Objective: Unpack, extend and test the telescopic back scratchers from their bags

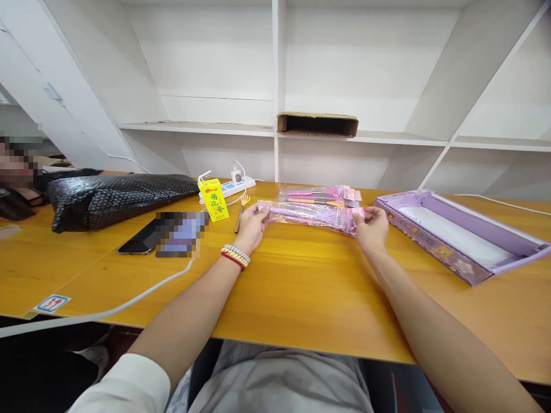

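Note:
A long clear plastic packet of pink and purple items (310, 216) is held just above the wooden table (301, 287). My left hand (252, 225) pinches its left end, fingers closed. My right hand (372, 227) grips its right end, fingers closed. A second similar packet (321, 196) lies on the table just behind the held one. My left wrist wears beaded bracelets.
A purple open box (462, 236) sits at the right. A yellow drink carton (214, 200), a small hand-shaped scratcher (241, 210), a power strip (232, 186), a phone (140, 240) and a black bubble-wrap parcel (116, 198) lie left. White shelves hold a cardboard box (317, 124). Another person is at far left.

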Tool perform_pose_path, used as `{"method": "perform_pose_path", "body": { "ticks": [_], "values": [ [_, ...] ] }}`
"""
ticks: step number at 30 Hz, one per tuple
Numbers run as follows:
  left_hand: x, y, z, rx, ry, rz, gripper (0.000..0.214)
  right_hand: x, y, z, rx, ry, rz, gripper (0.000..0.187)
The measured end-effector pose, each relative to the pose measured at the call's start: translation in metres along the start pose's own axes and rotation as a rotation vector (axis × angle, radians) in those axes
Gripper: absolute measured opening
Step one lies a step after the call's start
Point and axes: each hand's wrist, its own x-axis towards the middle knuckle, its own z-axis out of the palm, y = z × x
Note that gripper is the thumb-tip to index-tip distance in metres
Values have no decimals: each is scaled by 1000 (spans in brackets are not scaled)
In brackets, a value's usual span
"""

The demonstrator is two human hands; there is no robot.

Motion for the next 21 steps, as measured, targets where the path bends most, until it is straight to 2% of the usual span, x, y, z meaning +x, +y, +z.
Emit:
{"method": "perform_pose_path", "body": {
  "ticks": [5, 10, 16, 21],
  "values": [
    [0, -1, -1, 4, 8, 1, 27, 0, 2, 2, 65, -87, 19, 46],
    [2, -1, -3, -3, 7, 20, 26, 0, 1, 2, 2, -196, -72, 30],
    [2, 2, -2, 1, 21, 26, 23, -7, -12, -3, -292, -101, -223, 31],
    [0, 3, 1, -5, 15, 19, 22, -9, -16, -4, -307, -59, -152, 37]
  ]
}}
